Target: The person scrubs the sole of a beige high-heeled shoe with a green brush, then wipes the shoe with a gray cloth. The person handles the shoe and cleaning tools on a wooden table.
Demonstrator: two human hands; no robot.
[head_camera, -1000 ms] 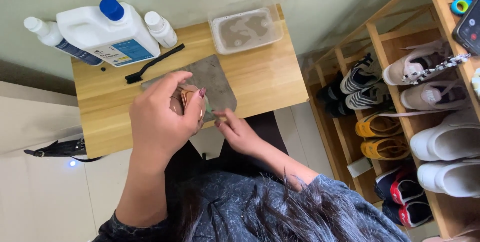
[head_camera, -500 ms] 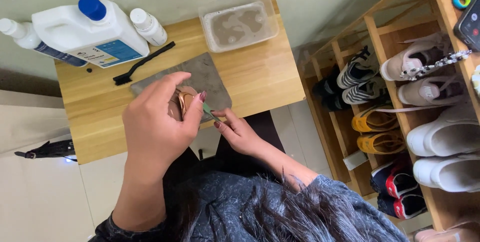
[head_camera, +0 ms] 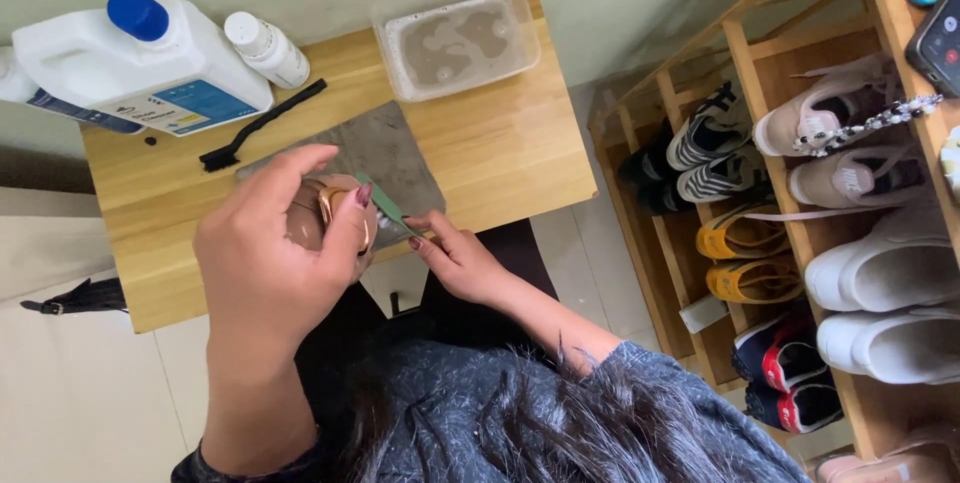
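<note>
Left hand (head_camera: 270, 263) was raised above the table's near edge, fingers curled tight around a brown shoe (head_camera: 325, 218); a gold-coloured buckle showed between thumb and fingers. Most of the shoe was hidden by the hand.

Right hand (head_camera: 455, 261) sat just beside it, to the right, fingertips pinched on a green brush (head_camera: 385, 211). The brush tip met the shoe at the left thumb. Bristles could not be made out.

Beneath both hands: grey mat (head_camera: 385, 158) lying flat on the wooden table (head_camera: 500, 153), partly covered by the left hand.

Further back on the table: black brush (head_camera: 262, 125) lying aslant just beyond the mat's far left corner. Behind it a large white jug (head_camera: 130, 68) with a blue cap, on its side, and a small white bottle (head_camera: 266, 49) just to its right. A clear tub (head_camera: 458, 38) holding murky water stood at the far right corner.

Right of the table: wooden shoe rack (head_camera: 770, 93), shelves filled with pairs of shoes, namely black-and-white, yellow, pink and white.
</note>
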